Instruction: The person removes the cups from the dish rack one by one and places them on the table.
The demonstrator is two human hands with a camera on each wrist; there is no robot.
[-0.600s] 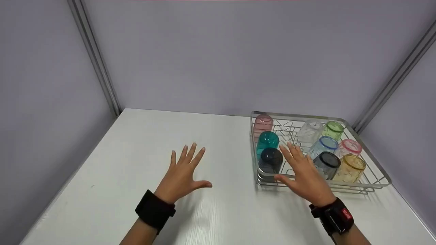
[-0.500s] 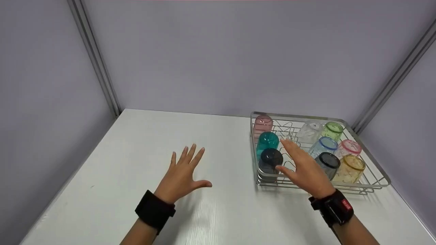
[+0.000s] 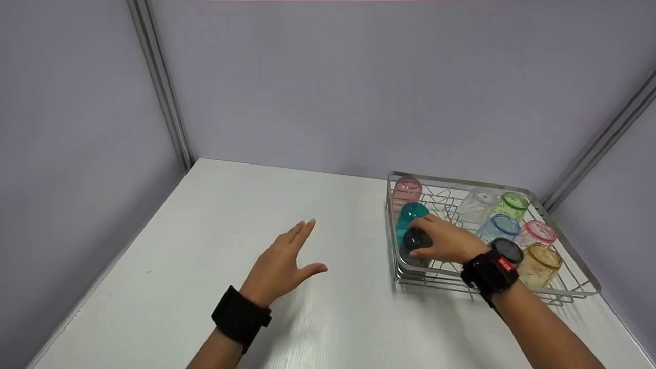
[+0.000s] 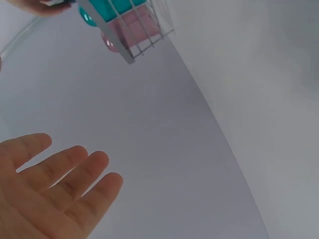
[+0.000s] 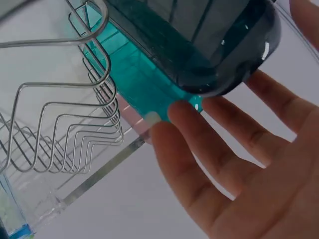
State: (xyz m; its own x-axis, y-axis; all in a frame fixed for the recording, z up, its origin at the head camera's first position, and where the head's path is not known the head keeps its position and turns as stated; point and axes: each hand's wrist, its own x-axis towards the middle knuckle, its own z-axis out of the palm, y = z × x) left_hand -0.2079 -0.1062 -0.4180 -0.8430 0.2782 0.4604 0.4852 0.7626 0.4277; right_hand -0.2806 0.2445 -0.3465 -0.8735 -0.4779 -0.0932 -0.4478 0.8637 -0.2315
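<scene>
One dark, translucent, rounded cup [image 3: 415, 239] at the metal-wire basket's [image 3: 461, 182] near-left corner: right hand [image 3: 449, 241] curved around it, left hand [image 3: 275, 267] spread wide; probably light, stiff, slippery, best gripped by its sides.

Right fingers [image 5: 172, 157] (bent) reached dark cup [image 3: 416, 239].

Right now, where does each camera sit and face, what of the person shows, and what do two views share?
Head: on the head, looking forward and down at the table and wire dish rack; left hand, right hand and forearms show.
Left wrist: on that wrist, looking past the left hand to the grey wall and rack corner; some right hand shows.
Right wrist: on that wrist, looking at the dark tumbler; only the right hand shows.
Both wrist views share the teal tumbler and pink tumbler.
</scene>
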